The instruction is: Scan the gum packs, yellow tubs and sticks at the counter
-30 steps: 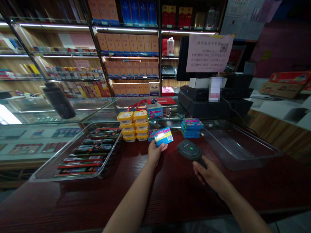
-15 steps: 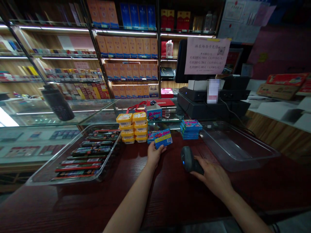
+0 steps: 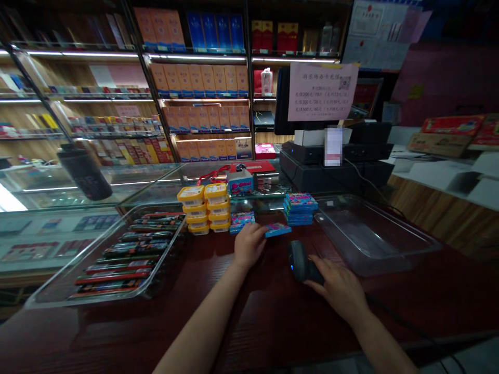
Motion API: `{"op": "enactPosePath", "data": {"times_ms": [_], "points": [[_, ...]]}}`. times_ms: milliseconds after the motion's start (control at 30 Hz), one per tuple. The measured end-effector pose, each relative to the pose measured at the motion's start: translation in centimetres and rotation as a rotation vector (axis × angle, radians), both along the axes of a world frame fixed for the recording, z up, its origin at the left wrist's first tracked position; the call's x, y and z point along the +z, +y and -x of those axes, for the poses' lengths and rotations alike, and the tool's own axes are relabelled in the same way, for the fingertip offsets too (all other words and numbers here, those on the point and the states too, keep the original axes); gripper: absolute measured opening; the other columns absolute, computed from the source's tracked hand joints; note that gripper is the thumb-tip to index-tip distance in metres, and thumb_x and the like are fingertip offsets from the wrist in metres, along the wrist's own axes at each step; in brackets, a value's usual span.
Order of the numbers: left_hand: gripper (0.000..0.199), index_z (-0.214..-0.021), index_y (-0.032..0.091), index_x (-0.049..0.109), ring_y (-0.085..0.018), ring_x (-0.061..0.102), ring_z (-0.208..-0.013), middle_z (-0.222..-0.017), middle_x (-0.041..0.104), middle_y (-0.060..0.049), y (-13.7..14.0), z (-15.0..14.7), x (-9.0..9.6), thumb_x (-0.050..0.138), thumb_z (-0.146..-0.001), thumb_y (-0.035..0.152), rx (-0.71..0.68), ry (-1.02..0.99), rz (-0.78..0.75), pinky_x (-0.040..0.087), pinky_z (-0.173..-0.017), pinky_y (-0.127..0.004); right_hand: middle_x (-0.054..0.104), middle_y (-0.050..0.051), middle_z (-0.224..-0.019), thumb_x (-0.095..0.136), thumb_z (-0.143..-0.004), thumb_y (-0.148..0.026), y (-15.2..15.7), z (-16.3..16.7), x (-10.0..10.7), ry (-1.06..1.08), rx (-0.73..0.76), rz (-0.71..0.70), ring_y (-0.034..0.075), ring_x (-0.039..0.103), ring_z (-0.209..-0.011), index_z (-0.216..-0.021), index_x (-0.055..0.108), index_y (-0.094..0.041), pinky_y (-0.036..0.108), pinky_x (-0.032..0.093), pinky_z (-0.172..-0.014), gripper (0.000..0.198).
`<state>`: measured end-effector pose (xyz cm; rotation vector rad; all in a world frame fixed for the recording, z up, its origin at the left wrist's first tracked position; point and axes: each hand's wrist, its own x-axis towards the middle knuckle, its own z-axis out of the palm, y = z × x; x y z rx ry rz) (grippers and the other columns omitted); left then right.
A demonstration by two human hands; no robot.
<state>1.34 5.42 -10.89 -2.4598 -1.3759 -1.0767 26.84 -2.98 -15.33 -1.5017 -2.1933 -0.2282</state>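
Note:
My left hand (image 3: 249, 244) is closed on the end of a small flat blue box (image 3: 278, 229), which it holds low over the counter with its patterned face up. Just behind that hand lie more blue boxes (image 3: 240, 220), partly covered by it. To their left stand stacked yellow tubs (image 3: 206, 210). My right hand (image 3: 339, 285) grips a dark barcode scanner (image 3: 299, 261) by its handle, its head pointing left and a small blue light showing. Beyond the scanner is a stack of similar blue boxes (image 3: 300, 209).
A clear plastic tray (image 3: 156, 270) of long dark packets is on the left of the brown counter (image 3: 268, 322). Another clear tray (image 3: 374, 228) sits right. Behind are a monitor with a paper sign (image 3: 322, 93), a cash drawer (image 3: 300, 174) and a hanging dark bottle (image 3: 84, 171).
My left hand has turned the blue box from tilted up, barcode side showing, to nearly flat and lower. The scanner remains in my right hand. The whole view has shifted slightly.

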Motion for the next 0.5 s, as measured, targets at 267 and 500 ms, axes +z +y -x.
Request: {"op": "enactPosePath", "data": {"times_ms": [267,500], "points": [[0.022,-0.099,0.023,0.068,-0.022,0.050,-0.095,-0.098,0.059,-0.007,1.2,-2.5,0.0,0.057,-0.083,0.035,-0.136,0.414,0.137,0.041,-0.083,-0.033,0.067,0.009,-0.105,0.061,-0.082,-0.042,-0.2,-0.2,0.1,0.023,-0.004,0.003,0.024,0.066,-0.090,-0.120,0.049,-0.022,0.034,0.052,-0.070,0.045],[0.034,-0.109,0.021,0.067,-0.023,0.055,-0.096,-0.102,0.061,-0.010,1.9,-1.4,-1.9,0.066,-0.077,0.034,0.032,0.131,0.339,0.042,-0.085,-0.033,0.067,0.008,-0.104,0.058,-0.083,-0.045,-0.2,-0.4,0.4,0.040,0.003,0.037,0.024,0.066,-0.087,-0.121,0.048,-0.022,0.034,0.052,-0.070,0.046]]}}
